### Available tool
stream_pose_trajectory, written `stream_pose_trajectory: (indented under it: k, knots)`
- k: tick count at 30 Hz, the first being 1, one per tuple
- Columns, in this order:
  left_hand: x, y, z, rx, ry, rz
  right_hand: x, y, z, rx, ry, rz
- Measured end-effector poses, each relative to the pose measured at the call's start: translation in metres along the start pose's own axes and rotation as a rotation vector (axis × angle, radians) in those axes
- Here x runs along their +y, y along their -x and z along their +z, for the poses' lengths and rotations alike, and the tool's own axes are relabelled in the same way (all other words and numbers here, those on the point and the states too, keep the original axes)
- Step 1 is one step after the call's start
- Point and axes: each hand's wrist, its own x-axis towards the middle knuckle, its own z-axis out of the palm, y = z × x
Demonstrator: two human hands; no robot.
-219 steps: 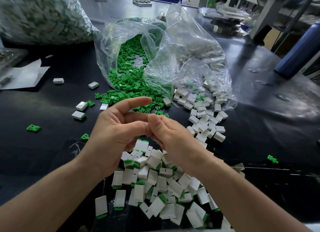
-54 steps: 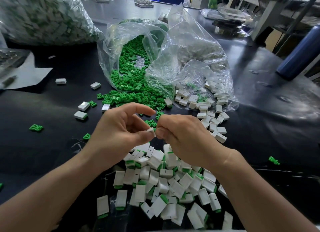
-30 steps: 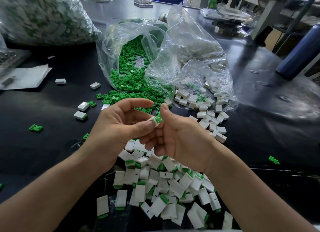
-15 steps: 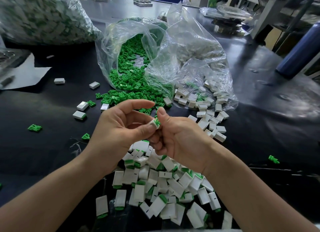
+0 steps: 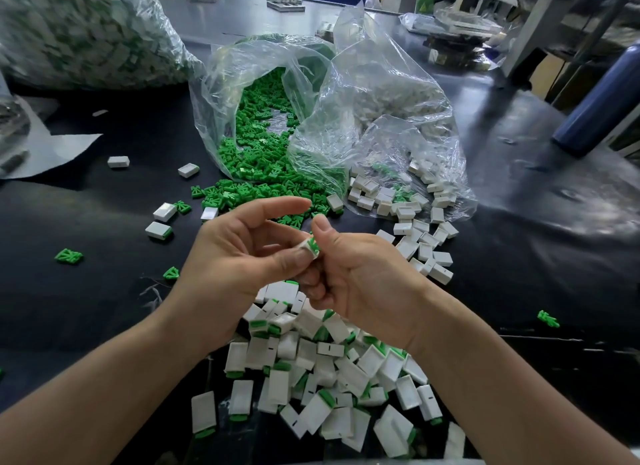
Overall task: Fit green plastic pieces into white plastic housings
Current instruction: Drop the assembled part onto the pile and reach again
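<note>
- Green plastic piece (image 5: 314, 245) is sitting at the mouth of a white housing (image 5: 306, 249), held in the air above the table between the two hands. I am seeing only part of it, so I cannot tell how deep it is seated.
- The left hand (image 5: 239, 256) is pinching the white housing between thumb and middle fingers, while its index finger (image 5: 277, 206) is reaching straight and free above.
- The right hand (image 5: 363, 277) is pressing its thumb (image 5: 320, 227) against the green plastic piece, with its other fingers curling underneath, touching the left hand's fingers.
- Below both hands, a pile of assembled housings (image 5: 322, 360), white with green ends showing, is lying on the black table (image 5: 519, 256).
- Beyond the hands, a clear bag (image 5: 242, 83) is lying open on its side, spilling loose green pieces (image 5: 256, 159) onto the table.
- Just to its right, a second clear bag (image 5: 381, 118) is holding empty white housings, and more of them (image 5: 426, 246) are trailing out near the right wrist.
- Two stray green pieces are lying well apart, one (image 5: 68, 256) at far left and one (image 5: 548, 319) at right.
- A large filled bag (image 5: 86, 31), blurred, is sitting at back left, and a dark blue bottle (image 5: 602, 93) is standing at back right.
</note>
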Motion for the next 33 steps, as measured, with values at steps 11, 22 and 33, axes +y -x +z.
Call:
stream_pose_trajectory:
  k: [11,22,33]
  knots:
    - [0.0009,0.0028,0.0019,0.004,-0.048,0.058,0.0010,-0.0005,0.0018,0.026,0.022,-0.007]
    - [0.0018,0.0007,-0.0003,-0.019,-0.016,0.038,-0.0013,-0.0021,0.0014,-0.082,0.004,0.082]
    - [0.0023,-0.0008,-0.0054,-0.060,0.085,-0.009,0.0017,0.0004,0.0031,-0.023,0.030,0.001]
